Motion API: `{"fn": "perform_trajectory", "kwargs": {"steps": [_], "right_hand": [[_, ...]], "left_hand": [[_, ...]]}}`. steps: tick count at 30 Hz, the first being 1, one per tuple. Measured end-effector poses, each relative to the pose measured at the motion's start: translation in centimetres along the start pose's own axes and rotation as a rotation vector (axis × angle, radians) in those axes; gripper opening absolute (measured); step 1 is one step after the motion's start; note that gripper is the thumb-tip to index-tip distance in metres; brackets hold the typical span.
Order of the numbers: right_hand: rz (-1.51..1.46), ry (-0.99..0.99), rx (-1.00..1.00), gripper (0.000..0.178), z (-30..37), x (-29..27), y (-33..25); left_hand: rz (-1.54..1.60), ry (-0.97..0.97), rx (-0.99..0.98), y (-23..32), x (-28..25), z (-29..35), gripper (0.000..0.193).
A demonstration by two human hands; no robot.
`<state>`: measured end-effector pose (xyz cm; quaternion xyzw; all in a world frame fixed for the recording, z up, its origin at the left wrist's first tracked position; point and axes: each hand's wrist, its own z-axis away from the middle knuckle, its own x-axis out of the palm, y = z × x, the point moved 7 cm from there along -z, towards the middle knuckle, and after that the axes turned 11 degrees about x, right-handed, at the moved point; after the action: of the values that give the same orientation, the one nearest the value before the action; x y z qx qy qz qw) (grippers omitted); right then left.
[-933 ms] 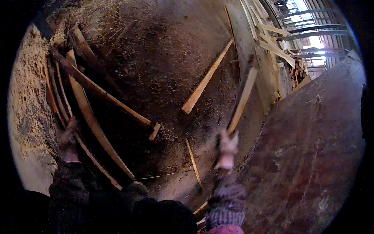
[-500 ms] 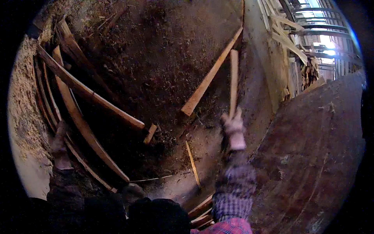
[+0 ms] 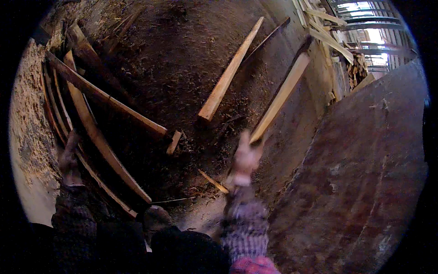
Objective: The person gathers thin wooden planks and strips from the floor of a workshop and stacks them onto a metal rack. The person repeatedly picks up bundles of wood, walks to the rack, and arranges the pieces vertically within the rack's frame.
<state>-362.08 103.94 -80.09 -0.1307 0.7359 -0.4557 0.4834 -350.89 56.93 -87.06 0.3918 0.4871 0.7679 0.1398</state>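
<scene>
My right hand [image 3: 246,157], somewhat blurred, is closed around the near end of a pale wooden strip [image 3: 283,96]. That strip slants up and away to the right, along a dark edge. To its left, another wooden strip [image 3: 230,71] lies on the dark, littered ground. At far left my left hand [image 3: 68,160] is closed on the outer edge of several long wooden strips [image 3: 102,146], though dim light hides part of its fingers. A longer strip [image 3: 109,100] crosses above them, and a short wood offcut [image 3: 174,142] lies near its end.
A broad, brown sloping surface [image 3: 351,169] fills the right side. Stacked boards [image 3: 333,39] stand at upper right, near a slatted opening. Pale sawdust [image 3: 27,100] is heaped at far left. A small splinter [image 3: 213,181] lies in front of me.
My right hand has moved left and slightly down in view, and the strip in it now tilts to the right. The view has shifted a little; my left hand stays by the strips.
</scene>
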Motion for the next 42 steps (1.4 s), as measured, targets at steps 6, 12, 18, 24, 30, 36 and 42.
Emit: {"fn": "perform_trajectory", "kwargs": {"steps": [6,12,18,24,30,36,42], "right_hand": [[0.387,0.244,-0.395,0.059,-17.3,11.8,-7.2],[1.075,-0.241,0.128,0.055,-24.3,21.4,-3.6],[1.132,-0.36,0.261,0.051,-26.8,21.0,2.5],[1.081,-0.458,0.202,0.044,-23.7,16.6,0.2],[0.823,-0.664,0.221,0.049,-5.5,13.0,-5.4],[1.04,-0.418,0.364,0.066,-6.6,14.9,-3.9],[0.957,-0.431,0.434,0.066,-4.4,16.3,-5.4]], "left_hand": [[-0.391,0.211,0.018,0.9,-8.6,-1.2,0.05],[-0.291,0.275,-0.054,0.9,-6.1,0.5,0.03],[-0.263,0.191,-0.052,-0.8,-5.9,-0.1,0.035],[-0.115,0.116,-0.065,-1.0,-4.3,-0.3,0.051],[-0.094,0.159,0.009,1.4,-4.7,0.6,0.056],[-0.416,0.098,0.02,1.1,-1.5,-0.5,0.06],[0.224,0.125,-0.046,-1.3,-9.1,-1.4,0.058]]}}
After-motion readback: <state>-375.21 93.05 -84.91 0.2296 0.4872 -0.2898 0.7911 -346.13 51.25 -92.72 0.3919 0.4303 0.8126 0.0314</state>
